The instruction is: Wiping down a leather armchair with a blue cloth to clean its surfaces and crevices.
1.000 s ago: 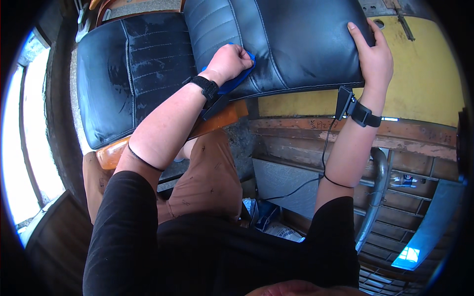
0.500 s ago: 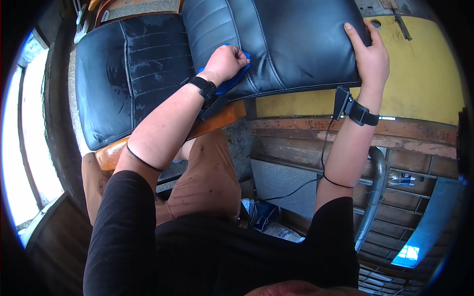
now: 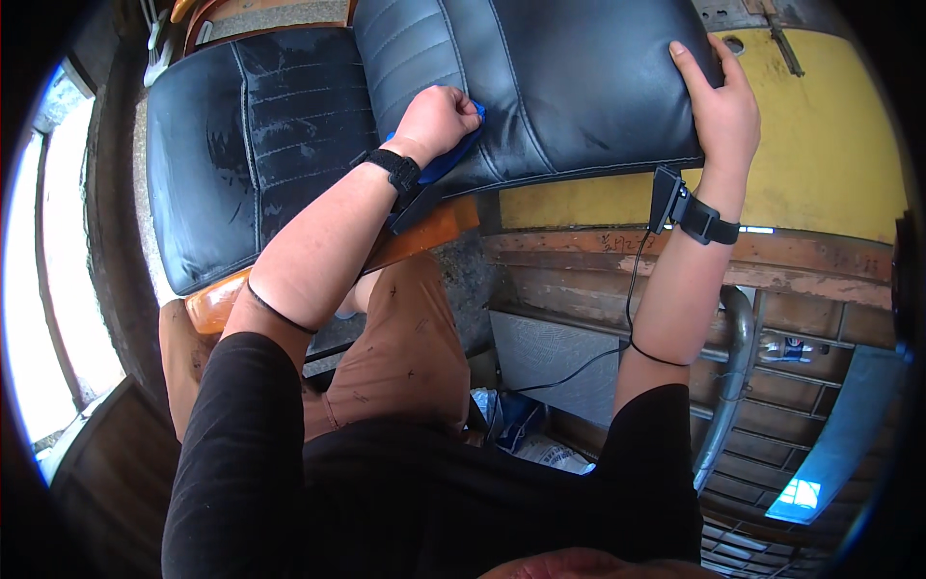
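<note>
A bunched blue cloth (image 3: 453, 162) is pinched in my left hand (image 3: 436, 121), which presses it against a black stitched leather cushion (image 3: 588, 87). The cloth lies near that cushion's lower edge, by its seams, and is partly hidden under the hand. My right hand (image 3: 725, 111) grips the cushion's right corner, thumb on the leather face and the other fingers round the edge. Joined to it on the left is a second black cushion (image 3: 198, 145) with wet-looking streaks on its ribbed part (image 3: 309, 121). An orange-brown wooden rail (image 3: 439, 227) runs under the cushions.
A yellow board (image 3: 820, 125) stands behind my right hand, above a worn wooden beam (image 3: 772, 261). A grey metal pipe (image 3: 741, 357) and a wire rack (image 3: 801, 396) are at the right. A cable (image 3: 579, 372) hangs from my right wrist past a grey panel (image 3: 550, 352).
My left hand has shifted slightly to the left with the blue cloth. My right hand keeps its hold on the cushion corner.
</note>
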`<state>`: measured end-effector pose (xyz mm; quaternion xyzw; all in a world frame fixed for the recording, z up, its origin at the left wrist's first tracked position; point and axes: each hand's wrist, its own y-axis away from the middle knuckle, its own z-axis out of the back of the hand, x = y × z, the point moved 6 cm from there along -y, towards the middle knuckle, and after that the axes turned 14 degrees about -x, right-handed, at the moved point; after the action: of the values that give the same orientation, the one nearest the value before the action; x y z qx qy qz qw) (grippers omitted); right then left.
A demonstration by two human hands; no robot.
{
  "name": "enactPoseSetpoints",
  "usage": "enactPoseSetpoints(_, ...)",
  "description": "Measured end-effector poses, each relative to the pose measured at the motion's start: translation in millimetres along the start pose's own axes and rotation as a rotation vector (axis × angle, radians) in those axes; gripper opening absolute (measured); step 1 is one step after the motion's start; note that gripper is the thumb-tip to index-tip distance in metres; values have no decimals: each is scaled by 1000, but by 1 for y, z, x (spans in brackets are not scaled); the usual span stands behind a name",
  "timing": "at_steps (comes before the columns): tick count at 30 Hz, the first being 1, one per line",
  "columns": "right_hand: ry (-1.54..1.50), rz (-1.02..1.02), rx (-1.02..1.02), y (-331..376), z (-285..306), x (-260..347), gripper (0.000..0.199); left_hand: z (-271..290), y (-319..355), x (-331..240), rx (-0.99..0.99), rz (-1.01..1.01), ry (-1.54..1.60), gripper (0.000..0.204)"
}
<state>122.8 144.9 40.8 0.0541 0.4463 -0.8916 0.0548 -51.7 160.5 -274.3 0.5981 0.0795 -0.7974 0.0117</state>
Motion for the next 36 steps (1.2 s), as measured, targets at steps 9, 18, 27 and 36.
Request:
enactPoseSetpoints(9,-9,-21,18,-1,1,-1,77,-5,1,-2,28,60,201,24)
enactPoseSetpoints(18,6,-15,11,-1,1,-1,77,-4,1,0,97,97,256,25)
enactPoseSetpoints(27,11,-27,26,-2,-1,-1,78,-7,3,-3,88,116,306,23)
enactPoseSetpoints(36,7,-34,38,-1,0,1,78,-5,1,-1,107,155,155,29)
